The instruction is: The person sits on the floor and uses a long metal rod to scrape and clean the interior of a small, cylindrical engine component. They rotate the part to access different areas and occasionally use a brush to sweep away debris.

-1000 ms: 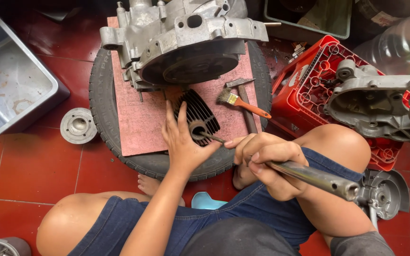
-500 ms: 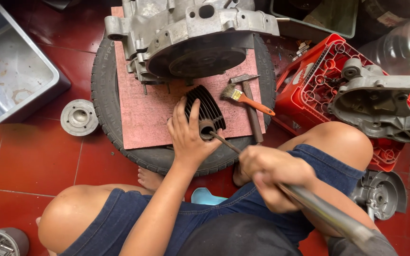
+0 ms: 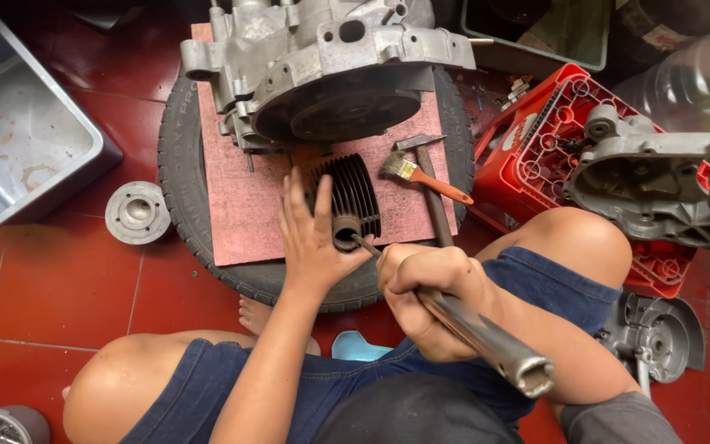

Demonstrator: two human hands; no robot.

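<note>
My left hand [image 3: 312, 238] presses down on a black finned engine cylinder [image 3: 350, 191] lying on a pink board [image 3: 236, 197] atop a tyre [image 3: 181, 173]. My right hand [image 3: 425, 292] grips a long grey metal tube tool [image 3: 495, 345]; its thin tip pokes into the round port of the cylinder. A large grey engine casing [image 3: 322, 66] sits at the far end of the board. A paintbrush with an orange handle [image 3: 425, 179] and a hammer [image 3: 431, 193] lie to the right of the cylinder.
A grey metal tray [image 3: 18, 140] stands at the left, with a round metal flange [image 3: 136, 212] beside the tyre. A red crate [image 3: 552, 140] at the right carries another engine casing [image 3: 659, 177]. A round cover part [image 3: 655, 333] lies by my right knee. The floor is red tile.
The view has shifted closer. My right hand moved up and left with the tube tool, bringing its tip into the cylinder's port. My left hand stays on the cylinder.
</note>
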